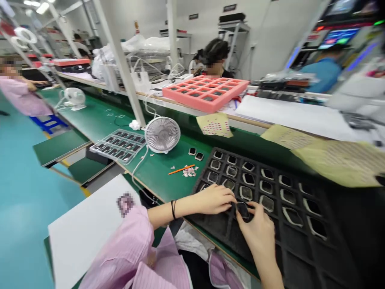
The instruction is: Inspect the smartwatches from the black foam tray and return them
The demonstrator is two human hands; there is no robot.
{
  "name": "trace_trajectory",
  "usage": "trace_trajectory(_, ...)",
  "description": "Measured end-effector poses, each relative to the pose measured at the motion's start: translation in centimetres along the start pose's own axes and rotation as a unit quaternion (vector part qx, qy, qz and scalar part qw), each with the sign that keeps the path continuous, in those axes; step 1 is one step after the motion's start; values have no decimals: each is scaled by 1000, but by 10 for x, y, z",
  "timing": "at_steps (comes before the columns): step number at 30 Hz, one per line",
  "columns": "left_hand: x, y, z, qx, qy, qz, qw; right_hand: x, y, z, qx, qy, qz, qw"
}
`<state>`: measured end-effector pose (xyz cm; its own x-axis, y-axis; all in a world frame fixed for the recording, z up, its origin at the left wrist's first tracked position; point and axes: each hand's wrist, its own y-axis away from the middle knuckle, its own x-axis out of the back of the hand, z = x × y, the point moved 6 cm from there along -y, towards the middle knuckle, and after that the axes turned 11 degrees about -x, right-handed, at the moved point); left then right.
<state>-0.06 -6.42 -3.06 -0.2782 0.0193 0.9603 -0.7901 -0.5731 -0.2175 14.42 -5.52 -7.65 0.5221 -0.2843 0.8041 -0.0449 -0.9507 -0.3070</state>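
Observation:
A black foam tray (300, 241) with several square pockets lies on the green bench in front of me. Many pockets hold small silver-rimmed parts (246, 192). My left hand (215, 198) rests on the tray's near left part, fingers curled and pinching toward a small dark part (242, 209). My right hand (255, 230) comes up from below, its thumb and fingers closed on the same dark part. Both hands meet over one pocket.
A small white fan (162, 135) stands left of the tray, with an orange pencil (181, 169), paper scraps and two loose dark parts (195, 153) nearby. A clear tray of parts (118, 145) lies farther left. A pink tray (206, 91) sits on the shelf; other people work behind.

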Motion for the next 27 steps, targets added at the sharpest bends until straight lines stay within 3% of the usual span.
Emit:
trace_trajectory(7, -14, -43, -17, -96, -25, -100, 990, -3, -2, -1, -50, 7, -32, 998)
trace_trajectory(19, -18, -85, -22, -175, -13, -215, 961, -2, 0, 0, -63, -24, -18, 998)
trace_trajectory(27, -18, -96, -20, -204, -15, -227, 952, 0, 2, -5, -41, 8, 7, 999)
